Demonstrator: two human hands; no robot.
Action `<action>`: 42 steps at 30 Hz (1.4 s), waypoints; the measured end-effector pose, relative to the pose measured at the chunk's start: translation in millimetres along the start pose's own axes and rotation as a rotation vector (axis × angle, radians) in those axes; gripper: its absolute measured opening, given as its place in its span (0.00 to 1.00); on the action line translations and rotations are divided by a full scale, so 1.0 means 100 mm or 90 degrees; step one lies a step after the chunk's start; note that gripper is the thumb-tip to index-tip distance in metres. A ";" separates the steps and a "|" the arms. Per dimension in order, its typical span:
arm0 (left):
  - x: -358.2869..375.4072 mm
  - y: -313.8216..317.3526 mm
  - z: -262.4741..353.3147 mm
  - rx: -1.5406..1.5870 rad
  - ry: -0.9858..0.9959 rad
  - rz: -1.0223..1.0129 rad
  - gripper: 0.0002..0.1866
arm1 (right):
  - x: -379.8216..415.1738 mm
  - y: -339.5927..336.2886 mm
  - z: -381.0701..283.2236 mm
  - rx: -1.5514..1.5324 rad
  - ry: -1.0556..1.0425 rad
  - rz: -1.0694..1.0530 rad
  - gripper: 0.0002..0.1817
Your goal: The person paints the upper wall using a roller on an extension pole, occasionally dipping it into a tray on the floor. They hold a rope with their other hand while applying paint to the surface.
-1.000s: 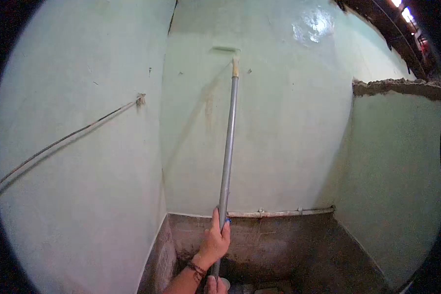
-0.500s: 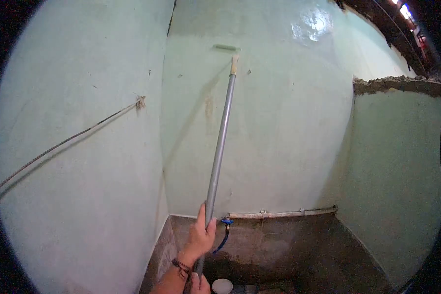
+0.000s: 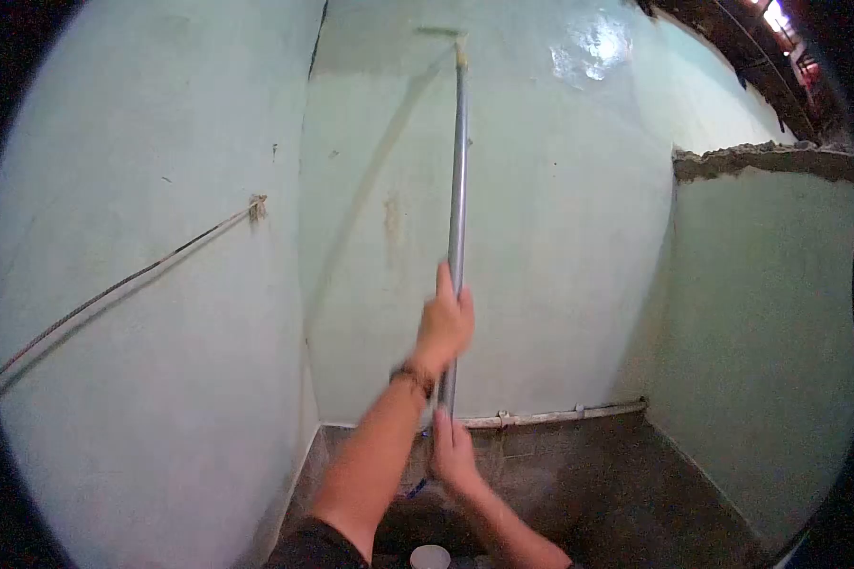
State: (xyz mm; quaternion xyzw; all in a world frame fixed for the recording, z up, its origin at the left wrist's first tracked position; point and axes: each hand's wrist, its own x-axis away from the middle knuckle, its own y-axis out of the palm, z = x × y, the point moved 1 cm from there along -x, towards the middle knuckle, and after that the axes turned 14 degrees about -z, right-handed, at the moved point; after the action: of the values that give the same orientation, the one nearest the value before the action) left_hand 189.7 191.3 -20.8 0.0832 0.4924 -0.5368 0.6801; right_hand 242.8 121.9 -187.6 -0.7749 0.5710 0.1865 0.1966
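A paint roller (image 3: 438, 31) on a long grey pole (image 3: 460, 161) lies against the upper part of the pale green wall (image 3: 560, 256). My left hand (image 3: 445, 327), with a dark bracelet at its wrist, is wrapped round the middle of the pole. Lower down, my right hand (image 3: 455, 458) is closed on the same pole near its bottom end. The pole stands almost upright, and its shadow falls on the wall to the left. A glossy, wet-looking patch (image 3: 593, 47) shines high up, right of the roller.
On the left wall a rope (image 3: 142, 270) is tied to a fixing. A white pipe (image 3: 560, 415) runs along the wall's base above dark tiling. Below, a white round container (image 3: 430, 558) shows. At right stands a lower wall with a rough broken top (image 3: 769, 163).
The roller has moved up the wall. Both hands have risen with the pole and shifted right, and the pole now stands more upright. My right forearm has come into view.
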 end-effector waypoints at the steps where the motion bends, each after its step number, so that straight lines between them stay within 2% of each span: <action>1: 0.31 0.17 -0.12 0.020 -0.011 -0.003 0.29 | 0.24 -0.01 0.26 -0.032 -0.006 -0.012 0.20; 3: 0.92 0.40 -0.24 0.050 -0.038 -0.036 0.30 | 0.80 0.01 0.59 0.029 0.045 0.014 0.18; 6: 0.92 0.44 -0.02 0.051 -0.097 -0.046 0.29 | 0.85 -0.13 0.44 -0.003 0.099 0.012 0.16; 8: 0.31 0.30 0.25 0.046 -0.082 -0.044 0.28 | 0.34 -0.40 0.28 0.013 -0.025 0.014 0.17; 9: -0.05 0.22 0.38 0.045 -0.036 -0.021 0.27 | 0.10 -0.50 -0.07 0.065 -0.011 0.039 0.19; 11: -0.64 0.13 0.60 0.020 0.016 0.024 0.26 | -0.20 -0.62 -0.81 -0.093 0.085 -0.008 0.21; 12: -0.78 0.12 0.65 -0.002 0.019 0.047 0.25 | -0.27 -0.66 -0.90 -0.092 0.087 -0.007 0.21; 14: -0.68 0.15 0.66 0.012 -0.004 0.019 0.26 | -0.33 -0.74 -0.96 -0.099 0.184 -0.013 0.23; 16: -0.40 0.34 0.51 0.027 -0.041 0.004 0.29 | -0.22 -0.82 -0.21 0.058 0.074 0.005 0.23; 18: 0.26 0.60 0.26 0.059 -0.088 -0.024 0.30 | 0.28 -0.76 0.36 0.063 0.068 -0.021 0.21; 19: 0.62 0.72 0.15 0.055 -0.142 -0.067 0.32 | 0.62 -0.66 0.49 0.144 -0.004 0.028 0.20; 20: 1.00 0.83 0.06 0.079 -0.124 -0.070 0.32 | 0.97 -0.65 0.77 0.157 0.060 -0.007 0.18; 21: 1.39 1.00 -0.10 0.059 -0.083 -0.039 0.32 | 1.29 -0.61 1.10 0.056 0.167 -0.026 0.16; 23: 1.59 1.14 -0.16 0.040 -0.040 -0.008 0.32 | 1.67 -0.57 1.00 -0.051 0.293 -0.043 0.19; 24: 1.55 1.11 -0.08 0.050 -0.044 -0.023 0.32 | 1.58 -0.58 0.94 -0.051 0.295 -0.042 0.19; 26: 1.27 1.03 0.02 0.072 -0.091 -0.055 0.32 | 1.29 -0.67 0.78 0.054 0.211 0.030 0.17; 27: 0.96 0.94 0.10 0.085 -0.072 -0.041 0.32 | 1.02 -0.71 0.40 0.162 0.053 0.048 0.16; 28: 0.66 0.86 0.17 0.096 -0.050 -0.028 0.31 | 0.79 -0.78 0.47 0.026 0.099 0.019 0.16; 30: 0.25 0.67 0.35 0.083 -0.016 -0.004 0.31 | 0.45 -0.81 0.00 -0.016 0.168 0.029 0.18; 33: 0.35 0.79 0.18 0.053 -0.041 0.011 0.31 | 0.48 -0.81 0.23 0.002 0.139 0.021 0.19; 34: 0.60 0.87 0.13 0.060 -0.066 -0.011 0.32 | 0.67 -0.81 0.47 0.124 0.079 0.017 0.16; 35: 0.92 0.94 0.08 0.088 -0.091 -0.042 0.32 | 0.93 -0.82 0.75 0.162 0.068 -0.008 0.16; 36: 1.25 1.04 0.01 0.119 -0.120 -0.076 0.32 | 1.22 -0.79 1.10 0.144 0.130 -0.009 0.15; 37: 1.58 1.21 -0.11 0.101 -0.090 -0.039 0.32 | 1.51 -0.73 1.36 0.143 0.170 0.031 0.16; 38: 1.72 1.30 -0.18 0.079 -0.054 -0.003 0.32 | 1.65 -0.57 0.98 -0.029 0.124 0.085 0.18; 39: 1.62 1.28 -0.15 0.076 -0.048 -0.002 0.32 | 1.52 -0.60 0.91 -0.031 0.118 0.085 0.18; 41: 1.30 1.13 0.03 0.138 -0.056 -0.009 0.32 | 1.34 -0.74 0.76 0.125 0.192 0.051 0.17; 42: 0.98 0.96 0.16 0.134 -0.079 -0.034 0.32 | 1.06 -0.81 0.61 0.133 0.170 0.049 0.19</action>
State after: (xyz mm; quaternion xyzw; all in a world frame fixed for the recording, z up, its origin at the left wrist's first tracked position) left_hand 270.9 156.7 -126.5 0.1074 0.3925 -0.6076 0.6821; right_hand 346.3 89.3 -286.3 -0.7457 0.6377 0.0287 0.1910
